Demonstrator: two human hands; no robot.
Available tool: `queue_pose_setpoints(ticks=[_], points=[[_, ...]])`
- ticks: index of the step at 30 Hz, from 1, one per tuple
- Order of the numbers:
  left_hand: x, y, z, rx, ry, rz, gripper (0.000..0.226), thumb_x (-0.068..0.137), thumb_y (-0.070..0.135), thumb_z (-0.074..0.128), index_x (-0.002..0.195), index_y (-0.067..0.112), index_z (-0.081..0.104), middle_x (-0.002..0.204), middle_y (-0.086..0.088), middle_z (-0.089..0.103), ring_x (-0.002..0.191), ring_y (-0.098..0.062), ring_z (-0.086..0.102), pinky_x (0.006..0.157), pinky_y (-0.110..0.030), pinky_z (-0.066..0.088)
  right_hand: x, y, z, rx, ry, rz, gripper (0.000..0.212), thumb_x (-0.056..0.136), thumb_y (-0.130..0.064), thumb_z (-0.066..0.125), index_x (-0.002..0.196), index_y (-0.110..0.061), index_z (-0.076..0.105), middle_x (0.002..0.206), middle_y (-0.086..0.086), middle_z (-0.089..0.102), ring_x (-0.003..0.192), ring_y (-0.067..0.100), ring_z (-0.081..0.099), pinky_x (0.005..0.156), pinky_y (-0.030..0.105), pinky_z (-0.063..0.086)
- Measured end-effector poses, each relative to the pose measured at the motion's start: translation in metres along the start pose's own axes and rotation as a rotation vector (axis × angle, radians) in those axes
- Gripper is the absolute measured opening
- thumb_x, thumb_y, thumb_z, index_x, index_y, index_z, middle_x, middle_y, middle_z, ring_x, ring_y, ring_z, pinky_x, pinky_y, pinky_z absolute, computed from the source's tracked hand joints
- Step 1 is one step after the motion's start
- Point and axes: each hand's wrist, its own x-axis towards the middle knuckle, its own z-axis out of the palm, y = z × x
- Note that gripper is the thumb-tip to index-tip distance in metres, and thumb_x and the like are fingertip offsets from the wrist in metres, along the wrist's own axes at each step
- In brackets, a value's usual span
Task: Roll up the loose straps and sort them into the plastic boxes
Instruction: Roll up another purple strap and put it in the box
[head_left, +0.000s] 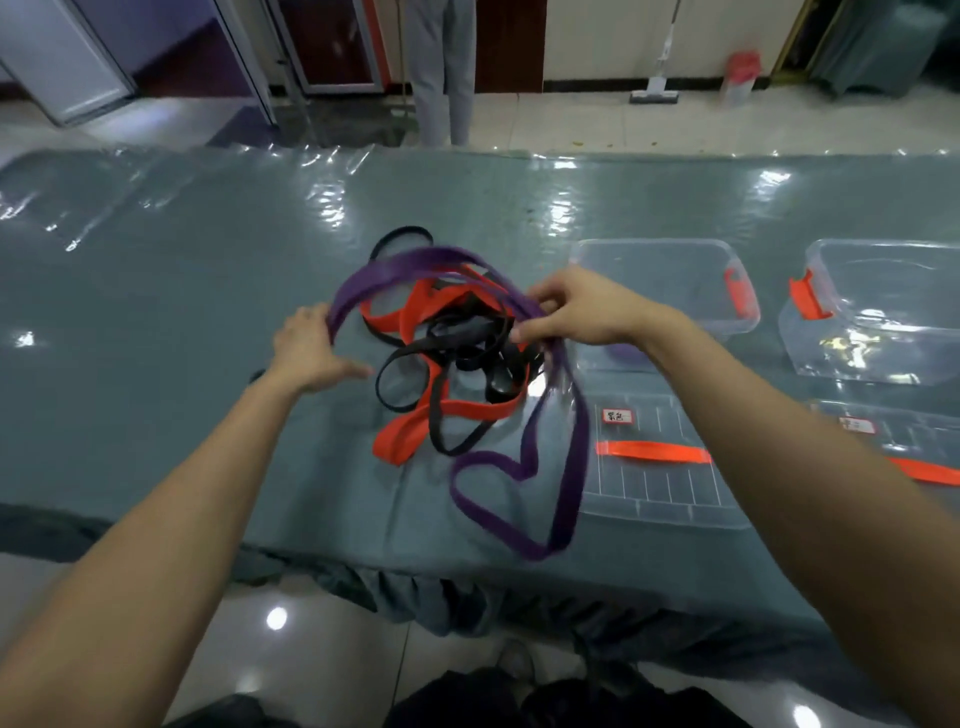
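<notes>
The purple strap (410, 258) is half out of the pile on the counter (182, 312). One end of the loop is up between the two hands, and the rest trails down toward the near edge of the counter, just beside the clear lid (654, 499). The right hand (576, 312) has its fingers (543, 300) pinched on the strap where it crosses the heap. The left hand (306, 348) looks hooked into the far-left bend with the thumb sticking out (it's blurry there, so I wouldn't swear to the exact grip).

I'd get it fully clear before rolling anything. The orange straps (400, 441) and black straps (470, 332) are knotted together right under the lifted part. Lift up and away instead of dragging sideways, or the whole nest comes along. If it snags, I'd pin the heap down with the left hand and feed the purple through with the right.

Once it's free, flatten the loop so both layers lie together. Then roll tight from one end and keep a thumb on the coil so it doesn't spring open.

The nearer plastic box (675, 244) sits just past the right wrist and already has something purple in it, half hidden by the forearm. That's my bet for where this one goes. The lid's label (617, 416) is too small to read properly.
</notes>
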Motion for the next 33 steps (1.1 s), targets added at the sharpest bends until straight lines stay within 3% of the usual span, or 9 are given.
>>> queue_pose_setpoints(ticks=[5, 7, 11, 17, 21, 24, 27, 30, 33], points=[[-0.034, 0.053, 0.018, -0.191, -0.155, 0.413, 0.139, 0.062, 0.044, 0.106, 0.171, 0.023, 0.021, 0.175, -0.005, 0.029, 0.164, -0.021, 0.021, 0.135, -0.041, 0.018, 0.008, -0.020, 0.040, -0.084, -0.088, -0.025, 0.025, 0.091, -0.028, 0.086, 0.102, -0.007, 0.077, 0.079, 0.008, 0.073, 0.069, 0.013, 0.063, 0.065, 0.032, 0.052], [-0.037, 0.072, 0.015, -0.410, -0.213, 0.484, 0.114, 0.069, 0.032, 0.104, 0.162, 0.026, 0.039, 0.160, 0.003, 0.053, 0.150, -0.007, 0.045, 0.124, -0.023, 0.036, 0.010, -0.025, 0.048, -0.120, -0.102, -0.034, 0.023, 0.086, -0.028, 0.089, 0.097, -0.010, 0.079, 0.081, 0.014, 0.072, 0.069, 0.012, 0.060, 0.066, 0.034, 0.051], [-0.038, 0.085, 0.009, -0.291, -0.243, 0.553, 0.017, 0.092, 0.019, 0.084, 0.103, 0.020, 0.071, 0.102, -0.002, 0.066, 0.093, -0.016, 0.062, 0.089, -0.037, 0.049, 0.015, -0.011, 0.055, -0.081, -0.026, 0.013, 0.024, 0.077, -0.018, 0.094, 0.091, -0.016, 0.075, 0.072, -0.002, 0.065, 0.060, 0.007, 0.057, 0.061, 0.023, 0.047], [-0.036, 0.068, -0.020, -0.540, -0.002, 0.461, 0.012, 0.085, 0.021, 0.068, 0.086, 0.010, 0.066, 0.069, 0.003, 0.058, 0.066, -0.008, 0.048, 0.066, -0.036, 0.043, -0.007, 0.074, 0.106, -0.270, -0.119, 0.289, 0.019, 0.084, -0.022, 0.083, 0.092, -0.012, 0.070, 0.085, 0.007, 0.073, 0.081, 0.029, 0.072, 0.079, 0.044, 0.061], [-0.022, 0.030, -0.067, -0.674, 0.187, 0.298, 0.006, 0.077, 0.031, 0.073, 0.075, 0.027, 0.069, 0.056, 0.013, 0.050, 0.059, -0.008, 0.042, 0.057, -0.027, 0.035, -0.012, 0.066, 0.090, -0.176, -0.033, 0.225, 0.009, 0.087, -0.017, 0.079, 0.087, -0.018, 0.070, 0.079, 0.008, 0.070, 0.075, 0.025, 0.067, 0.084, 0.049, 0.060], [-0.002, -0.012, -0.091, -0.311, 0.275, 0.180, 0.017, 0.075, 0.033, 0.080, 0.086, 0.024, 0.071, 0.074, 0.005, 0.067, 0.070, -0.015, 0.061, 0.067, -0.029, 0.049, -0.007, 0.019, 0.045, -0.027, 0.204, 0.055, 0.016, 0.087, -0.007, 0.073, 0.092, -0.022, 0.071, 0.075, -0.002, 0.075, 0.069, 0.013, 0.071, 0.067, 0.030, 0.059], [-0.006, -0.018, -0.082, 0.304, -0.009, 0.154, 0.085, 0.072, 0.045, 0.097, 0.145, 0.025, 0.060, 0.143, -0.009, 0.067, 0.133, -0.033, 0.062, 0.115, -0.045, 0.047, -0.010, -0.030, 0.009, -0.096, 0.254, -0.092, 0.025, 0.086, -0.007, 0.070, 0.084, -0.032, 0.070, 0.063, -0.017, 0.066, 0.058, -0.003, 0.057, 0.058, 0.014, 0.045], [-0.028, 0.039, -0.044, -0.142, -0.179, 0.417, 0.118, 0.066, 0.048, 0.103, 0.163, 0.030, 0.038, 0.163, 0.004, 0.050, 0.149, -0.015, 0.048, 0.121, -0.032, 0.037, -0.009, -0.063, 0.008, -0.339, 0.128, -0.130, 0.012, 0.088, -0.017, 0.072, 0.087, -0.028, 0.075, 0.074, -0.006, 0.071, 0.068, 0.012, 0.060, 0.065, 0.029, 0.049], [-0.038, 0.103, -0.009, -0.373, -0.278, 0.603, 0.085, 0.068, 0.047, 0.096, 0.143, 0.033, 0.057, 0.128, 0.009, 0.072, 0.119, -0.004, 0.067, 0.108, -0.032, 0.053, -0.005, -0.066, 0.018, -0.489, 0.086, -0.107, 0.010, 0.085, -0.022, 0.076, 0.085, -0.028, 0.068, 0.078, 0.003, 0.070, 0.070, 0.022, 0.061, 0.065, 0.036, 0.049]])
